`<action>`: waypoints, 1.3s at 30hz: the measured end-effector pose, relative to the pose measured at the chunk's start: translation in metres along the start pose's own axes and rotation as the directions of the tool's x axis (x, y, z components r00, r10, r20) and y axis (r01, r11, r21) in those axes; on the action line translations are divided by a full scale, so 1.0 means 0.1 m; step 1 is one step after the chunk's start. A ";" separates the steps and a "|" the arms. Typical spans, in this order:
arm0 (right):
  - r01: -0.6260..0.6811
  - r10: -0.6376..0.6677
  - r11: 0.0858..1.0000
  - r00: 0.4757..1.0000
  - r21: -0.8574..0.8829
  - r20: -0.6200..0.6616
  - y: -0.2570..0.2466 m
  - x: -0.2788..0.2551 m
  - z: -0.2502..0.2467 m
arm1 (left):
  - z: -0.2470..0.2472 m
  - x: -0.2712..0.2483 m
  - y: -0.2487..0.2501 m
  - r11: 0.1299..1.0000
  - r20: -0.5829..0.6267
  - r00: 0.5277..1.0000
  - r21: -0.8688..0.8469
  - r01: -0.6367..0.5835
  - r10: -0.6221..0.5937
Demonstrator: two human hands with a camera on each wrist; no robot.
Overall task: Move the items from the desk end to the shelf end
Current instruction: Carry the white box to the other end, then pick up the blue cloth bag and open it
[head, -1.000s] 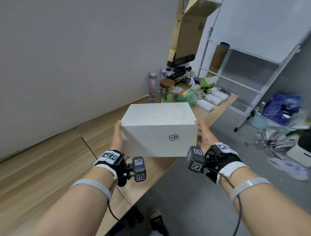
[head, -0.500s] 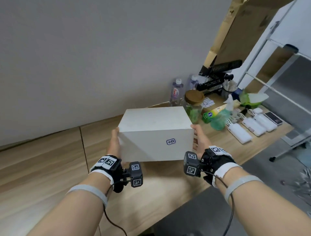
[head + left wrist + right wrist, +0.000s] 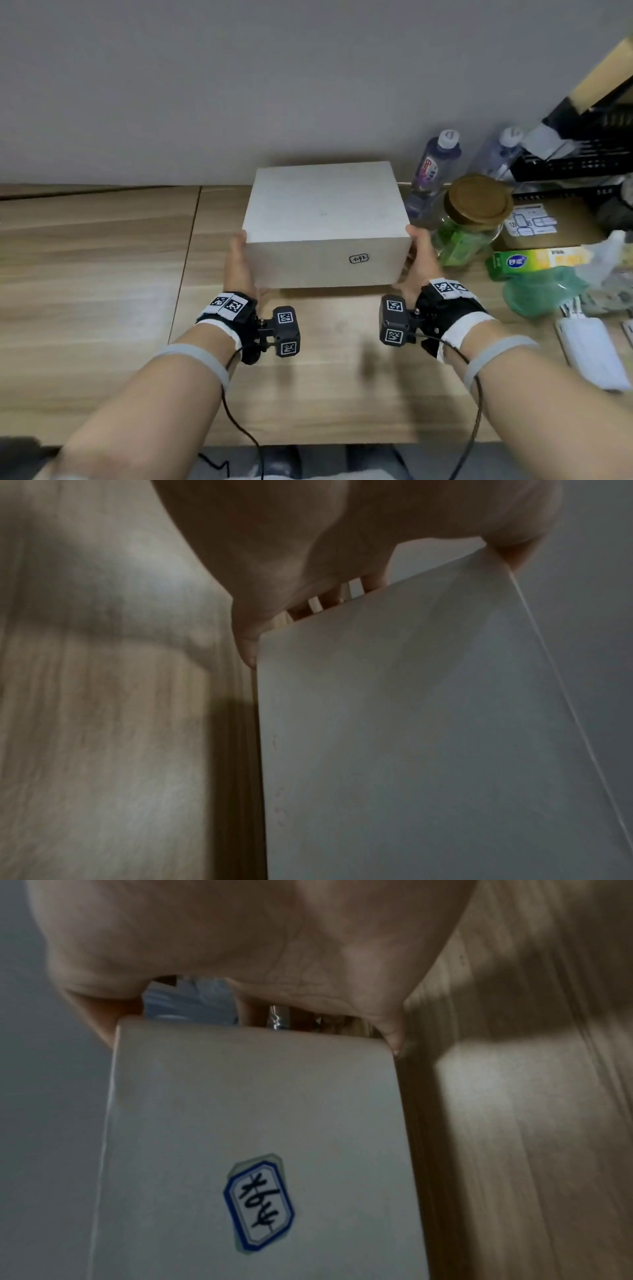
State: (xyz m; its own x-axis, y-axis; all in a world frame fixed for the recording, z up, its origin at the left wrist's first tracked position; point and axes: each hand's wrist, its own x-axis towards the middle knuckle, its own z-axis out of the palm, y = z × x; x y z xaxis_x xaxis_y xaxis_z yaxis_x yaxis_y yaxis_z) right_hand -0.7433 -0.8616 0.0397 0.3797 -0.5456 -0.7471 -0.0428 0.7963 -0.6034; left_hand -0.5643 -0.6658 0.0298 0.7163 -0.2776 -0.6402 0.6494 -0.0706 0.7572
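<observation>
While gripping the white box (image 3: pixel 325 219) from both sides, bring it down flat and level, not one corner first. Sits low at the desk (image 3: pixel 102 274) right now, towards the wall, with a dark shadow under the near edge; cannot tell whether the base touches the wood. Clamped on the left face by the left hand (image 3: pixel 239 263) and on the right face by the right hand (image 3: pixel 418 260), thumbs up at the top corners, fingers (image 3: pixel 330 599) wrapped along the sides. Ease the palms apart only once the base is surely down, and draw both hands straight outward. Mind the right side above all: little room there, knuckles close to the glass jar (image 3: pixel 472 219) with its brown lid, probably easy to knock over. Leave the handwritten label (image 3: pixel 258 1204) facing front, as it does now. Looks like light wood-grain planks, with a seam running back just left of the box. Backs onto a plain grey wall (image 3: pixel 205 85). Gets crowded to the right: a black rack (image 3: pixel 582 161), a white power bank (image 3: pixel 592 353), a green carton (image 3: pixel 534 262), a purple-labelled bottle (image 3: pixel 433 171) just behind the jar.
</observation>
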 end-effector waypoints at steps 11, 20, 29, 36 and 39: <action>0.063 -0.042 0.962 0.996 -0.267 0.085 -0.05 0.32 -0.07 | 0.24 -0.03 -0.12 0.998 -0.130 0.992 0.056 0.004 0.003; 0.122 -0.144 0.881 0.989 -0.457 -0.014 -0.08 0.11 0.06 | 0.06 -0.11 -0.05 0.956 -0.185 0.962 0.253 -0.151 0.201; 0.158 -0.452 0.722 0.845 -0.674 -0.286 0.27 -0.47 0.42 | -0.78 -0.52 0.21 0.973 -0.031 0.976 0.099 -0.211 0.215; 0.164 -0.269 0.659 0.963 -0.734 -0.026 1.42 -1.02 1.40 | -2.42 -0.92 0.34 0.974 -0.138 0.965 0.029 -0.223 0.225; 0.207 -0.134 0.666 0.978 -0.717 0.158 2.08 -1.23 1.88 | -3.27 -1.17 0.32 0.971 -0.255 0.940 -0.016 -0.240 0.228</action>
State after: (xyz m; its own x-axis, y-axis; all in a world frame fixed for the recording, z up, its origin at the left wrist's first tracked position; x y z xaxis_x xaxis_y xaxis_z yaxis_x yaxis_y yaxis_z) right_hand -0.6250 -0.5795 0.0590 0.5233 -0.5992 -0.6059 -0.6122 0.2302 -0.7564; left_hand -0.5436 -0.3227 0.0866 0.8862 -0.0322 -0.4622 0.4627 0.0134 0.8864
